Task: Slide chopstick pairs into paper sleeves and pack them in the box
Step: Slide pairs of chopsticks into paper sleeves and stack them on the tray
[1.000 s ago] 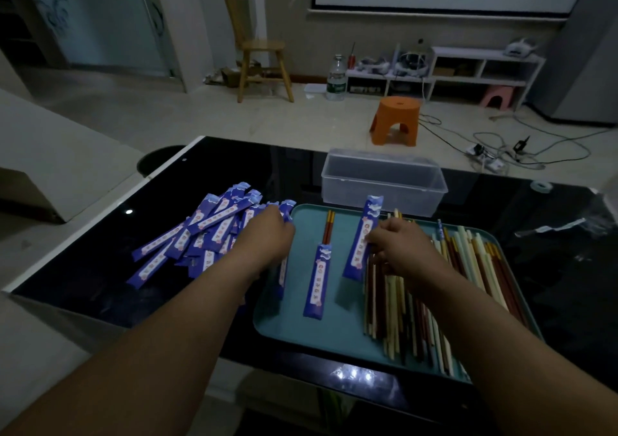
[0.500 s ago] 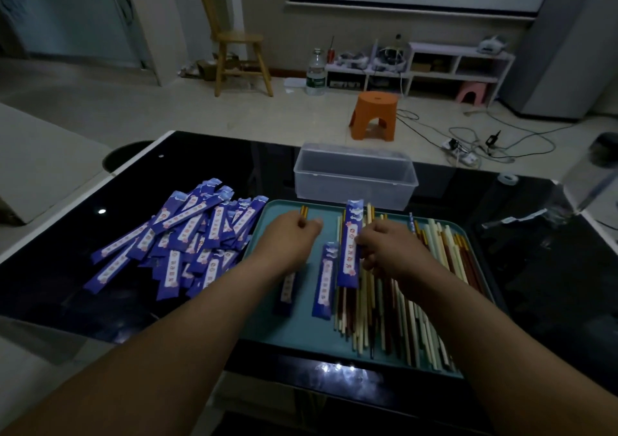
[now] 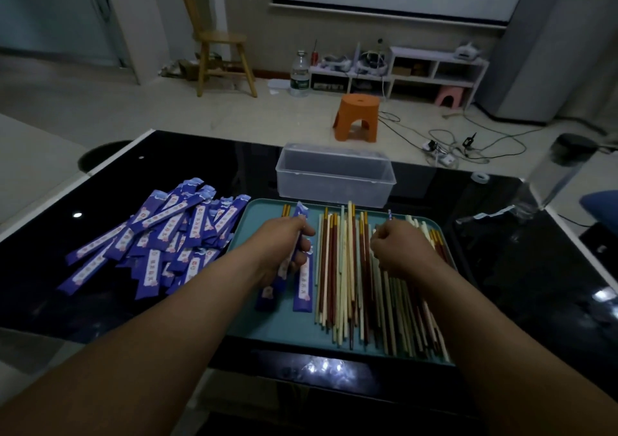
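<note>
The left grip [image 3: 284,245] is clamped round a blue paper sleeve [image 3: 301,211] over the left side of the teal tray [image 3: 284,327]. The right grip [image 3: 398,248] curls above the loose chopsticks [image 3: 347,268]; whether it holds one I cannot tell. Spare sleeves [image 3: 167,235] heap on the glossy black worktop [image 3: 518,268], and the clear box [image 3: 334,181] stands just behind the tray. Beyond, an orange stool [image 3: 357,116] sits on the pale floor.

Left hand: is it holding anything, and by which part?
The left hand grips a blue paper sleeve just below its far end, which pokes out beyond the hand.
</note>
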Motion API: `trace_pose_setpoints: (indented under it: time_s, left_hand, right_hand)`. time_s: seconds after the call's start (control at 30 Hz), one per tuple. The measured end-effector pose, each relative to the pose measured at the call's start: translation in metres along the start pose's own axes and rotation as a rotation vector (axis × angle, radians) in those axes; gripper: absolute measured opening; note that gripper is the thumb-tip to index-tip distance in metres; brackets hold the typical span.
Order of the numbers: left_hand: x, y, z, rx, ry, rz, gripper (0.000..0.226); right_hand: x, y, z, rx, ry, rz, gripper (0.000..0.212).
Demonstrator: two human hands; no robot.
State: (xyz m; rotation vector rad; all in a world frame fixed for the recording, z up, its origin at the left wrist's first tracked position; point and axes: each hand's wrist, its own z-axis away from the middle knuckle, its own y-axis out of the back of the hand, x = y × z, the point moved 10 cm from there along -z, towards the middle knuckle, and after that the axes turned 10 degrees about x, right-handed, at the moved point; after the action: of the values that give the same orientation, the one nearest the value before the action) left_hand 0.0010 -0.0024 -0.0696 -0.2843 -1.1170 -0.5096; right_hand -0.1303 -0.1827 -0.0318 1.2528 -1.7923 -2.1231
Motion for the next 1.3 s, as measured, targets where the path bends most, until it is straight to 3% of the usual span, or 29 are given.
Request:
trace_pose_setpoints:
  time_s: [0.13,0.37,0.53,0.6,0.7,0.8,0.93,1.1,1.3]
  left_hand:
    - [0.002,-0.006,0.007,0.02,0.031,0.045,0.042]
    - [0.005,-0.021,0.029,-0.01,0.078,0.103,0.045]
    - [-0.004,-0.025,0.034,-0.047,0.091,0.038,0.04]
    - [-0.004,-0.027,0.028,-0.041,0.022,-0.098,0.029]
    - [0.009,-0.035,0.015,0.03,-0.221,-0.464,0.014]
    - [0.012,-0.055,0.005,0.058,-0.395,-0.769,0.009]
    - [0.007,-0.065,-0.004,0.084,-0.439,-0.945,0.015]
    - [0.008,-0.064,-0.01,0.117,-0.454,-1.016,0.01]
    - [0.008,-0.065,-0.011,0.107,-0.404,-1.116,0.012]
  right_hand:
    - [-0.009,-0.02,0.007,-0.065,0.068,0.114,0.011]
    - [-0.002,-0.028,0.01,-0.066,0.034,0.23,0.029]
    - [0.006,-0.026,0.011,-0.072,-0.007,0.202,0.026]
    - [0.0,-0.023,0.01,-0.03,0.031,0.207,0.019]
    - [-0.016,-0.022,0.012,0.014,0.133,0.241,0.018]
    - [-0.019,-0.027,0.01,0.001,0.141,0.277,0.016]
    - [-0.014,-0.033,0.006,-0.06,0.084,0.27,0.021]
    - [-0.009,-0.036,0.005,-0.141,0.049,0.235,0.007]
    - [-0.007,-0.038,0.005,-0.159,0.022,0.25,0.013]
